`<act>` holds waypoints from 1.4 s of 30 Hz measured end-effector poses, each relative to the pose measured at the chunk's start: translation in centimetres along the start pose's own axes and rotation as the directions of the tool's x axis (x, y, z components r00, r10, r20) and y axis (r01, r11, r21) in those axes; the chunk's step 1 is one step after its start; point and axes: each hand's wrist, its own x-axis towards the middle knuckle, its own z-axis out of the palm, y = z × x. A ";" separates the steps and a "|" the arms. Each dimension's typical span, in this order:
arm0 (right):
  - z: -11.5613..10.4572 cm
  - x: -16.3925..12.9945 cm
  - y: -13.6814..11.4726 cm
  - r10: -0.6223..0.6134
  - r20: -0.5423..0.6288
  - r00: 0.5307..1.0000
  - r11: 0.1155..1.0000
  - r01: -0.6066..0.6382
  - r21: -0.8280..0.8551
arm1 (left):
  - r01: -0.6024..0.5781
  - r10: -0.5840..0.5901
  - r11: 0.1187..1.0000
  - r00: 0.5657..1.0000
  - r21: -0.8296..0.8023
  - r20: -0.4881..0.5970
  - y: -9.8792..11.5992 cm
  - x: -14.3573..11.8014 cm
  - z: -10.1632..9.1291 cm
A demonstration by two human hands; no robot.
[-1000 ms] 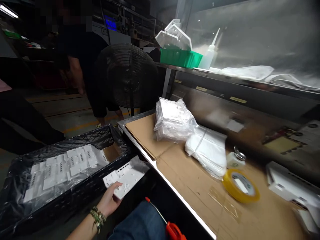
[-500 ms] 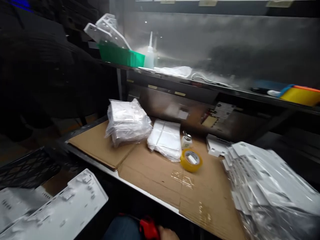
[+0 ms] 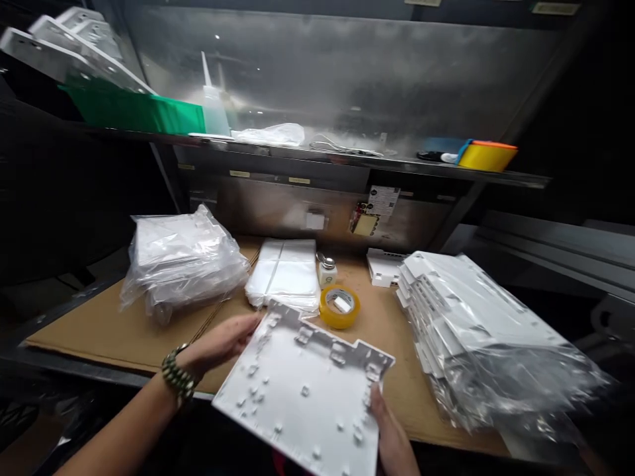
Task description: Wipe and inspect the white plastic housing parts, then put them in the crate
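Observation:
A flat white plastic panel (image 3: pixel 307 390) with small studs and clips on its face is held over the near edge of the cardboard-covered bench (image 3: pixel 99 334). My left hand (image 3: pixel 218 344), with a bead bracelet on the wrist, grips the panel's left edge. My right hand (image 3: pixel 391 436) grips its right edge from below, fingers mostly hidden under the panel. A roll of yellow tape (image 3: pixel 338 307) lies just beyond the panel's far edge.
A bagged pile of white parts (image 3: pixel 181 261) lies at left, a flat white packet (image 3: pixel 285 274) and a small bottle (image 3: pixel 327 271) in the middle, and a tall stack of panels in plastic (image 3: pixel 476 330) at right. The shelf above holds a green bin (image 3: pixel 133 112) and a yellow tub (image 3: pixel 486 157).
The view swung right from the black crate to the bench. The white panel came up from the crate, held by my left hand, and now both hands hold it over the bench.

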 end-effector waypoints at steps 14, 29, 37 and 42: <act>-5.8 1.7 -3.9 -0.136 -0.195 0.971 0.935 0.190 0.299 | -0.282 0.463 0.736 0.873 0.615 -0.153 1.0 13.6 -0.9; -5.8 2.5 -3.5 -0.064 -0.220 0.973 0.951 0.126 0.282 | -0.294 0.358 0.894 0.923 0.339 -0.142 4.2 15.6 -2.9; -0.2 3.8 -3.4 -0.125 0.071 0.990 0.987 0.117 0.108 | -0.328 0.313 0.922 0.944 0.206 0.100 6.3 9.8 3.6; 6.3 5.9 -2.5 -0.131 0.331 0.934 0.990 0.110 0.083 | -0.355 0.314 0.918 0.923 0.177 0.222 5.0 7.3 7.4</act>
